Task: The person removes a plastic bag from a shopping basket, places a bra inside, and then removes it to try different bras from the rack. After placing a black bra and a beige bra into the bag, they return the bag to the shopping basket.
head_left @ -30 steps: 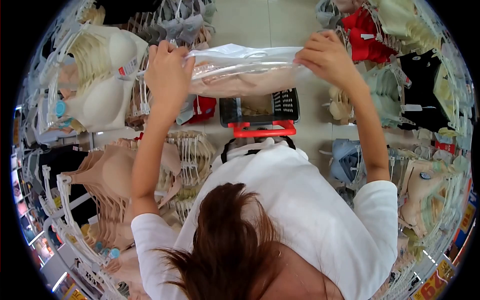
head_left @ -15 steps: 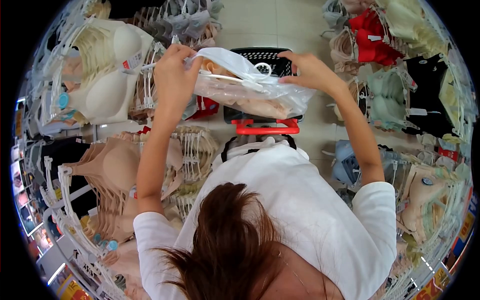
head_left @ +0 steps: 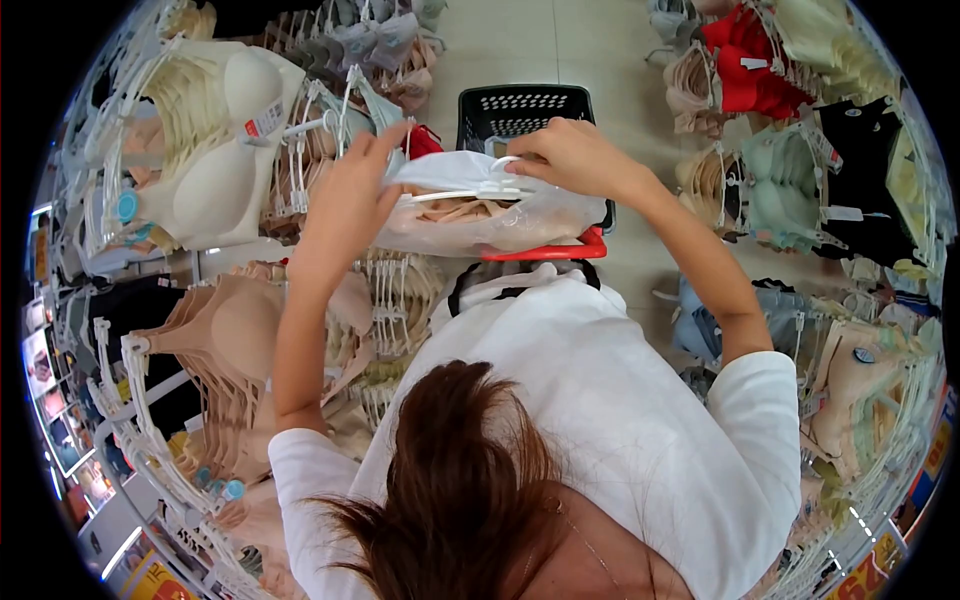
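1. Packaging is held up in front of the person's chest: a clear plastic bag [head_left: 520,215], raised over the near edge of a black basket [head_left: 520,105] that stands on the pale floor [head_left: 500,40].
2. A beige garment [head_left: 465,210] on a white hanger [head_left: 465,192] is seen inside the bag, lying roughly level.
3. The right hand [head_left: 570,155] is closed on the top of the bag, with its fingers curled down beside the hanger's hook [head_left: 505,163].
4. The left hand [head_left: 350,195] is laid against the bag's left end, its fingers stretched upward. The thumb is hidden, so it cannot be told whether the plastic is pinched there.
5. A red handle [head_left: 575,248] of the basket is seen just under the bag's right end.
6. Cream and beige bras [head_left: 215,190] on white hangers are hung on the racks at the left, close to the left arm.
7. Red, green and black bras [head_left: 770,180] are hung on the racks at the right, well apart from the bag.
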`<state>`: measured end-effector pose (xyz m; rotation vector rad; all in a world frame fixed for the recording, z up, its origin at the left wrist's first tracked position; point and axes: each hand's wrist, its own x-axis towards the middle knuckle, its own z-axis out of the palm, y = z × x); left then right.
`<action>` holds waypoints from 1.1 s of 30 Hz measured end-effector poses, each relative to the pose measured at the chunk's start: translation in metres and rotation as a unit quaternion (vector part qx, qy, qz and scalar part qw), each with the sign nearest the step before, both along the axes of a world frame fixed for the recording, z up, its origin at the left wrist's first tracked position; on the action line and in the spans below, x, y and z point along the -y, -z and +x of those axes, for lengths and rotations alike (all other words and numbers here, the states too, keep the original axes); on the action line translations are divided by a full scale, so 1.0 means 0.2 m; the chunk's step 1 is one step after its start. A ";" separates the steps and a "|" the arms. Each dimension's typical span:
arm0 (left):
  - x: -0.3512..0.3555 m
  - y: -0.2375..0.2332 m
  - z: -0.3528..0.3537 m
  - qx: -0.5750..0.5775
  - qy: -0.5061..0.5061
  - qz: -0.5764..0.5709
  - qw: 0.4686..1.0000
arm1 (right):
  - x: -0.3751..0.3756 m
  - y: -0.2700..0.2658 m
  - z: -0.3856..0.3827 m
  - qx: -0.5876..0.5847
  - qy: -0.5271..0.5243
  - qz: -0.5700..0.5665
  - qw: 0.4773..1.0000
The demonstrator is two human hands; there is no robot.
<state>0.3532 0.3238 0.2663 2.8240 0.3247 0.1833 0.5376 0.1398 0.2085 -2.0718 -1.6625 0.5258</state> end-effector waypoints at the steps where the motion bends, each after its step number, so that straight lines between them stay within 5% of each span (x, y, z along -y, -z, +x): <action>1: 0.01 -0.01 -0.03 -0.001 -0.001 -0.001 1.000 | 0.00 -0.02 -0.01 0.017 0.000 0.003 1.000; 3: 0.01 -0.03 -0.08 -0.111 0.115 -0.022 0.987 | 0.01 -0.08 -0.03 0.034 -0.001 0.004 0.999; 8: 0.04 -0.04 -0.04 -0.139 0.094 -0.095 0.981 | 0.03 -0.17 -0.05 0.103 -0.055 0.082 0.990; 10: 0.06 0.01 0.00 0.125 0.126 -0.017 0.984 | 0.03 -0.23 -0.05 0.122 -0.059 0.077 0.988; 13: 0.14 0.04 0.04 0.084 0.015 -0.188 0.979 | 0.01 -0.27 -0.07 0.155 -0.071 0.091 0.981; 17: 0.21 0.03 0.07 0.110 0.014 -0.207 0.972 | -0.01 -0.26 -0.06 0.179 -0.055 0.106 0.977; 27: 0.07 0.00 0.07 0.142 -0.082 0.050 0.985 | 0.04 -0.35 -0.05 0.183 -0.127 0.093 0.970; 29: 0.10 0.02 0.06 0.254 0.013 0.275 0.927 | 0.04 -0.34 -0.03 0.174 -0.103 0.158 0.967; 33: 0.25 0.15 -0.02 0.184 0.176 0.137 0.957 | 0.01 -0.37 -0.01 0.197 -0.078 0.167 0.963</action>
